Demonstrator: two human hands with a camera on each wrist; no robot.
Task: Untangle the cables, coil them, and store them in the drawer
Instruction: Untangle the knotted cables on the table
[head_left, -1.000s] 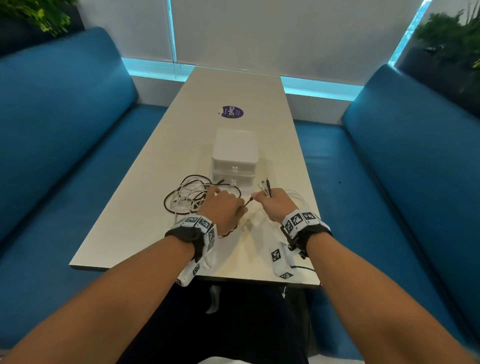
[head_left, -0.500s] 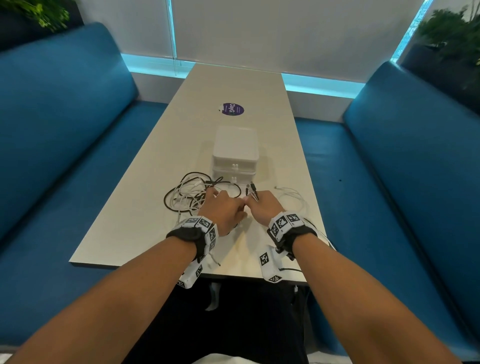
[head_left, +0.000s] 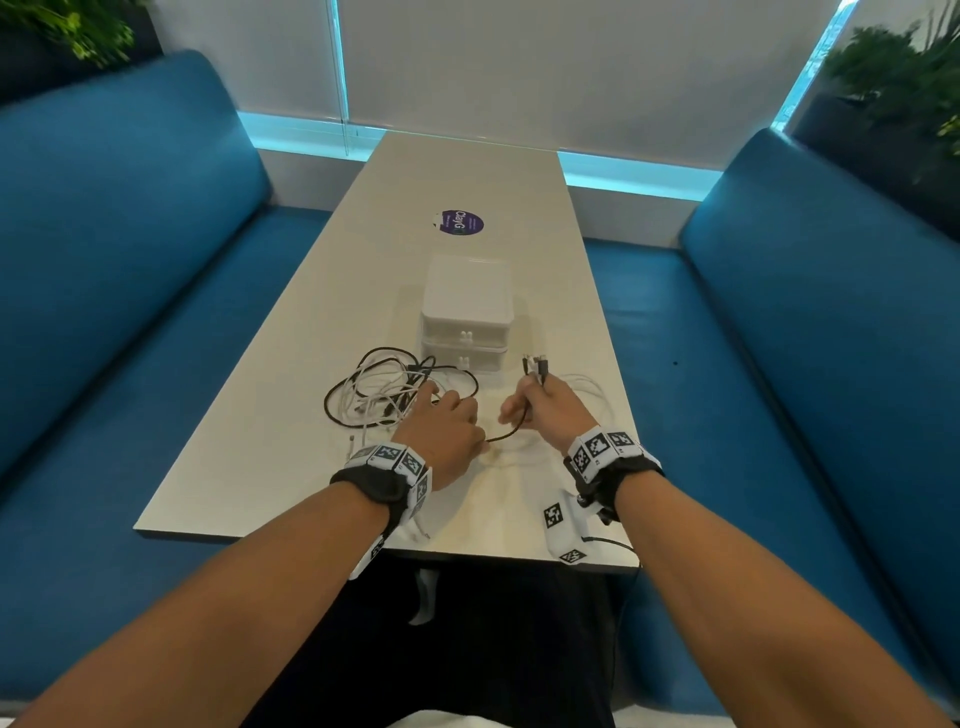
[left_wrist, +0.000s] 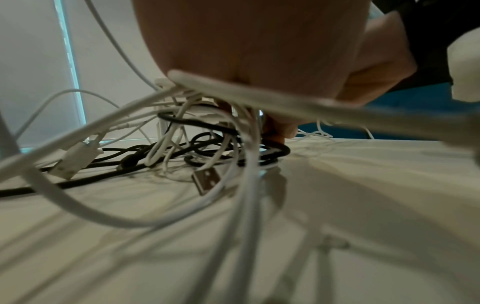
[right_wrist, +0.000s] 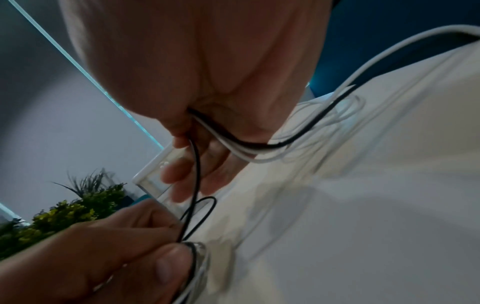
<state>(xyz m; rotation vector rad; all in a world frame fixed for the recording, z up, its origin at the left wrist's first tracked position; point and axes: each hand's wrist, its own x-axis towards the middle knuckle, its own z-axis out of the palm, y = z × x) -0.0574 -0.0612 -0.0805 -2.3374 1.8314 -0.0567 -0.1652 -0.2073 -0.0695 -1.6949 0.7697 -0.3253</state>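
Note:
A tangle of white and black cables (head_left: 387, 395) lies on the table just left of a white two-drawer box (head_left: 466, 317), whose drawers are closed. My left hand (head_left: 457, 422) rests at the tangle's right edge. In the right wrist view its thumb (right_wrist: 168, 265) pinches a black cable (right_wrist: 196, 174). My right hand (head_left: 535, 402) grips a bundle of black and white cable ends, and their plugs (head_left: 535, 364) stick up above the fist. The black cable (head_left: 506, 434) runs between both hands. A USB plug (left_wrist: 206, 181) lies among the cables near my left fingers (left_wrist: 278, 131).
The long pale table (head_left: 467, 176) carries a purple round sticker (head_left: 460, 222) beyond the box. Loose white cable loops (head_left: 589, 387) lie right of my right hand near the table edge. Blue benches (head_left: 130, 260) run along both sides.
My hands, almost touching half a second ago, have drawn apart. The right hand has moved right with its cable ends, and a length of black cable now spans the gap.

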